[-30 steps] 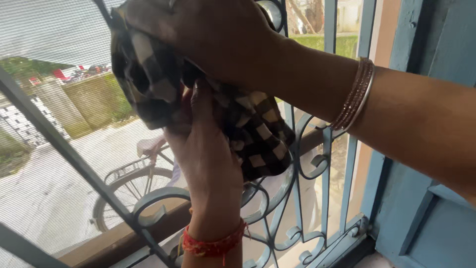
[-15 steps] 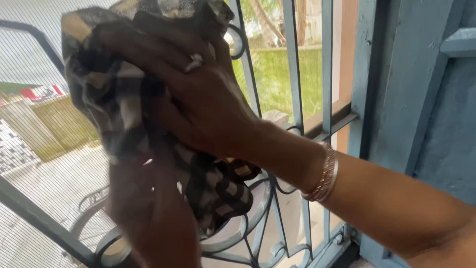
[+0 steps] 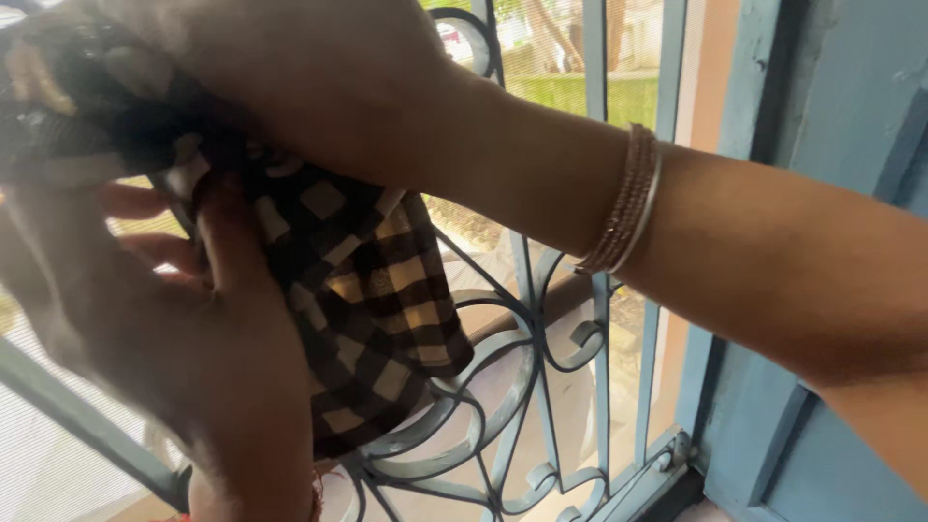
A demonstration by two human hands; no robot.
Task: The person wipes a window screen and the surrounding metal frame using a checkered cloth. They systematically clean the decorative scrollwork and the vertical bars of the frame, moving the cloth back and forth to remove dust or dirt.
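The crumpled black-and-cream checked cotton cloth (image 3: 358,290) hangs bunched beneath the right hand (image 3: 300,68), both it and the left hand (image 3: 184,329) gripping it closed.

Checked woven cloth (image 3: 367,290), matt; painted metal grille (image 3: 522,348), glossy.

A pale blue iron window grille (image 3: 541,358) with curled scrollwork fills the middle and lower part of the frame, its upright bars (image 3: 594,58) running to the top edge. A fine mesh screen (image 3: 58,454) shows at lower left, crossed by a slanting bar (image 3: 87,425). At right stands a blue painted wooden shutter (image 3: 851,87). Beyond the bars, at upper centre, lie green grass (image 3: 633,97) and tree trunks (image 3: 546,29)
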